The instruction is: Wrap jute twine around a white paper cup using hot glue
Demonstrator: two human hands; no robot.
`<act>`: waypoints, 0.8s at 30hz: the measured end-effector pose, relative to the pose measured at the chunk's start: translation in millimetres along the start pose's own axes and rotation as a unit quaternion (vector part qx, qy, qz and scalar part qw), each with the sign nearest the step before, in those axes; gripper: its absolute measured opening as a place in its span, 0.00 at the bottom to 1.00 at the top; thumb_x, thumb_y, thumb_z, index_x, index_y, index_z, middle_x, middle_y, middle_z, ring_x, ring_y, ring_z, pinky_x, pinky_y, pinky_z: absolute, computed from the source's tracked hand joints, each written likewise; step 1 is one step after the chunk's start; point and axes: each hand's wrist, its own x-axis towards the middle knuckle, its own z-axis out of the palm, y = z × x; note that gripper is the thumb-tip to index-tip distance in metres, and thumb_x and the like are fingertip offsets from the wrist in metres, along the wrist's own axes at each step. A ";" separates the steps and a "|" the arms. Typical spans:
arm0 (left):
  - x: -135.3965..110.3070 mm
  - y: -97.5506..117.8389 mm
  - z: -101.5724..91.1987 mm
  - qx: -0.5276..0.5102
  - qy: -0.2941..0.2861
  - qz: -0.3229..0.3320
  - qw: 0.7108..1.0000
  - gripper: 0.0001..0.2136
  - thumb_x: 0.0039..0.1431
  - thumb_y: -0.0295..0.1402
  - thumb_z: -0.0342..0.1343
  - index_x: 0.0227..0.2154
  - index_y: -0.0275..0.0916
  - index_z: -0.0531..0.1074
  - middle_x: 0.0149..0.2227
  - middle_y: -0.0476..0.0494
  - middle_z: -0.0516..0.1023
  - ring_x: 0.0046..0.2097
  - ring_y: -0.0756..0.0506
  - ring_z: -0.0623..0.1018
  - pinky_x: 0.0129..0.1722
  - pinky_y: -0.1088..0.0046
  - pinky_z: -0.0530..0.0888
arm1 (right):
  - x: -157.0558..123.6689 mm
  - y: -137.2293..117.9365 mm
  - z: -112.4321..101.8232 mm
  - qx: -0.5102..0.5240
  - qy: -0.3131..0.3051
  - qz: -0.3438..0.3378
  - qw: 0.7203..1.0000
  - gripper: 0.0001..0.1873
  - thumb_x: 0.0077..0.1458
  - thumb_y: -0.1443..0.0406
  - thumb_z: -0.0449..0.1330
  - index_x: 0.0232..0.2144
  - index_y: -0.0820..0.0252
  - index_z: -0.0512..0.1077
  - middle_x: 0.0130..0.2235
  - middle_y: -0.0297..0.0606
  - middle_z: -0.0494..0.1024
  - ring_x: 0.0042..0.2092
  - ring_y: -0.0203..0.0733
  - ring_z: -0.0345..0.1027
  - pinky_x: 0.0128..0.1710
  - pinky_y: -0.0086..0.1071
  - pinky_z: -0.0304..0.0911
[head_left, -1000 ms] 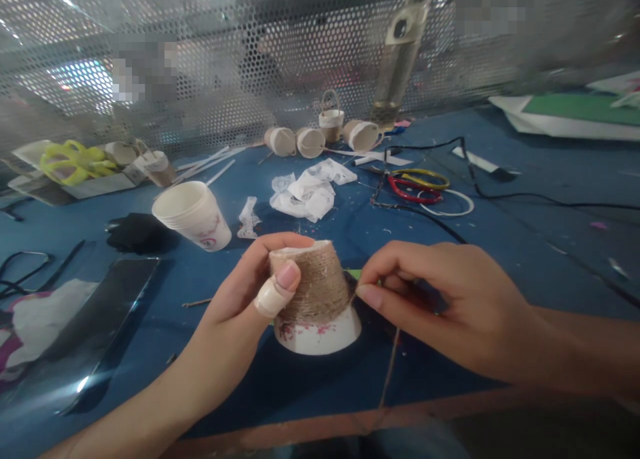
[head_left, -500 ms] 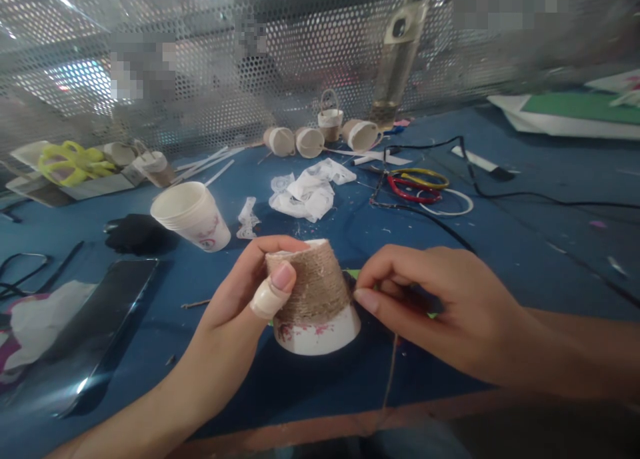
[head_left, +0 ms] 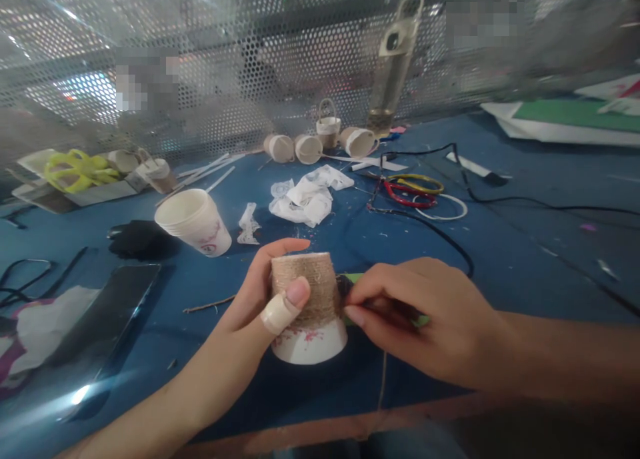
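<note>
An upside-down white paper cup (head_left: pixel 309 306) stands on the blue table, its upper part wrapped in brown jute twine. My left hand (head_left: pixel 260 306) grips the cup from the left, a bandaged thumb pressed on the twine. My right hand (head_left: pixel 420 319) is closed in a pinch at the cup's right side, holding the twine strand (head_left: pixel 383 379), which hangs down toward the table's front edge. A green object (head_left: pixel 420 321) shows partly under my right hand.
A stack of white paper cups (head_left: pixel 194 220) lies tilted at the left, with a black phone (head_left: pixel 107 312) nearer. Crumpled white lace (head_left: pixel 305 196), coloured rings (head_left: pixel 415 192), black cables (head_left: pixel 500 196) and several twine-wrapped cups (head_left: pixel 320 142) lie behind. A perforated metal screen (head_left: pixel 250 79) closes off the back.
My right hand has moved left, closer against the cup, bringing the twine in with it. The cup now sits a little lower and to the left in view.
</note>
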 end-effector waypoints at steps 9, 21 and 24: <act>-1.0 1.3 0.9 0.017 0.015 -0.023 0.999 0.40 0.62 0.66 0.78 0.71 0.57 0.76 0.64 0.43 0.88 0.69 0.28 0.83 0.69 0.50 0.77 | 0.3 3.4 1.0 -0.001 -0.002 -0.008 1.000 0.08 0.80 0.67 0.60 0.43 0.52 0.73 0.23 0.18 0.74 0.21 0.29 0.63 0.26 0.26 0.54; -1.2 13.9 -14.3 0.049 0.000 0.006 0.999 0.30 0.63 0.59 0.78 0.64 0.57 0.84 0.57 0.44 0.89 0.54 0.32 0.85 0.50 0.61 0.83 | -0.3 34.4 -19.8 -0.140 -0.001 -0.055 0.989 0.12 0.83 0.64 0.56 0.47 0.52 0.80 0.41 0.36 0.88 0.37 0.40 0.81 0.33 0.33 0.68; -2.1 10.5 -17.3 0.052 -0.019 0.003 0.998 0.27 0.67 0.57 0.76 0.64 0.57 0.84 0.54 0.44 0.90 0.52 0.31 0.87 0.48 0.60 0.84 | -12.6 44.6 -29.3 -0.182 -0.064 -0.061 0.979 0.14 0.80 0.67 0.55 0.52 0.56 0.82 0.48 0.45 0.91 0.45 0.47 0.87 0.45 0.39 0.80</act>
